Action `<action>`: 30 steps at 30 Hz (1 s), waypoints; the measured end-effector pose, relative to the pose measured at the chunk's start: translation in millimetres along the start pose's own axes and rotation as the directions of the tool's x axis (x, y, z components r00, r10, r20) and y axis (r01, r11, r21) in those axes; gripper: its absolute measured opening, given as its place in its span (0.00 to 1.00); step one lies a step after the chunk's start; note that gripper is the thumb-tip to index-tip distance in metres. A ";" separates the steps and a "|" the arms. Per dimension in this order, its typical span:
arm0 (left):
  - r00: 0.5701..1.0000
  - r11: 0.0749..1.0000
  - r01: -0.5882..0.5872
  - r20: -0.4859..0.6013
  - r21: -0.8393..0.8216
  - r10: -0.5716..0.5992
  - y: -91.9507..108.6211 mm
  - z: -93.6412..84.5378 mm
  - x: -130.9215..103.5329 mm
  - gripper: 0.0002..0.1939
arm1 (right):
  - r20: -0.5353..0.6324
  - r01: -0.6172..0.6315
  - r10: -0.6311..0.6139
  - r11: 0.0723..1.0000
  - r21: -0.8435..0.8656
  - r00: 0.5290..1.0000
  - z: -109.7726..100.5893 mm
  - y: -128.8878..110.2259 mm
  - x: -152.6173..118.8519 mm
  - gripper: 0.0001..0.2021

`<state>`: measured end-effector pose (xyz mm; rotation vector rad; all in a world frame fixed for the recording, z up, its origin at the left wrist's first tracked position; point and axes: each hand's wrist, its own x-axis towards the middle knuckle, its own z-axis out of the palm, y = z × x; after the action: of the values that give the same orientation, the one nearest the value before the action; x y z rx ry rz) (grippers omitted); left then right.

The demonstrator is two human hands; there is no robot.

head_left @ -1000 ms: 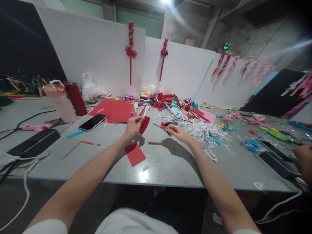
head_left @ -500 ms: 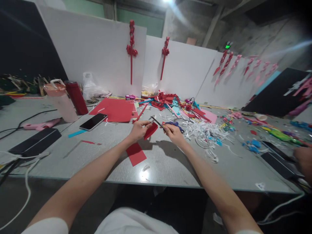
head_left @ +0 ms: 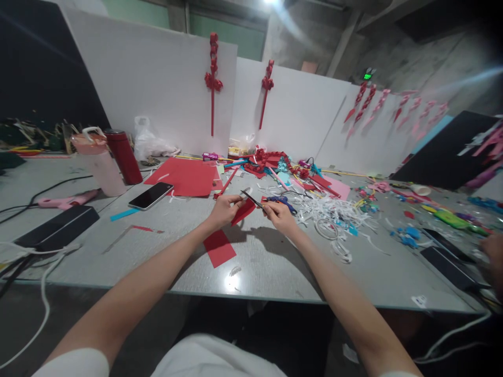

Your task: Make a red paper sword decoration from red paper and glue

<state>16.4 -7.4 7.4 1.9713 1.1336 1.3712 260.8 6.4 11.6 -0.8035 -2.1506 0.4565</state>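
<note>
My left hand (head_left: 225, 211) pinches a piece of red paper (head_left: 243, 211) that hangs from its fingertips, with a thin pale strip curling up above them. My right hand (head_left: 280, 215) is closed on a slim dark tool (head_left: 251, 198), whose tip points up and left, close above the red paper. What kind of tool it is cannot be made out. Below my left hand a flat red paper piece (head_left: 220, 248) lies on the table. Just behind my right hand is a dark blue glue gun (head_left: 283, 202).
A phone (head_left: 151, 196), a red sheet (head_left: 188, 177) and a pink glue gun (head_left: 68, 200) lie left. White paper shreds (head_left: 334, 212) heap at the right. Bottles (head_left: 122, 157) stand at the back left. Another person's hand (head_left: 491, 251) shows at the right edge.
The dark tool and my right hand have shifted slightly to the left. The pale strip above my left fingertips now curls more visibly. The other person's hand has moved a little to the right.
</note>
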 end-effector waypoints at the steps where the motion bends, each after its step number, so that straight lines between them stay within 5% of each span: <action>1: 1.000 1.000 -0.003 0.002 0.006 0.003 0.3 0.0 -0.5 0.17 | 0.006 0.001 -0.001 1.000 -0.006 1.000 0.0 0.1 -0.1 0.24; 20: 0.991 0.983 -0.137 0.012 0.123 0.137 2.9 2.0 -8.3 0.15 | 0.027 -0.009 0.010 1.000 -0.014 1.000 4.7 -15.0 -0.1 0.24; 30: 1.000 1.000 0.007 -0.014 0.028 -0.007 -4.4 4.6 -5.5 0.15 | 0.001 -0.021 0.021 1.000 -0.011 1.000 13.3 -12.5 1.3 0.24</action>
<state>18.2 -9.3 -0.6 1.9780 1.1707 1.3746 245.0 -2.7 10.8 -0.8330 -2.1489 0.4566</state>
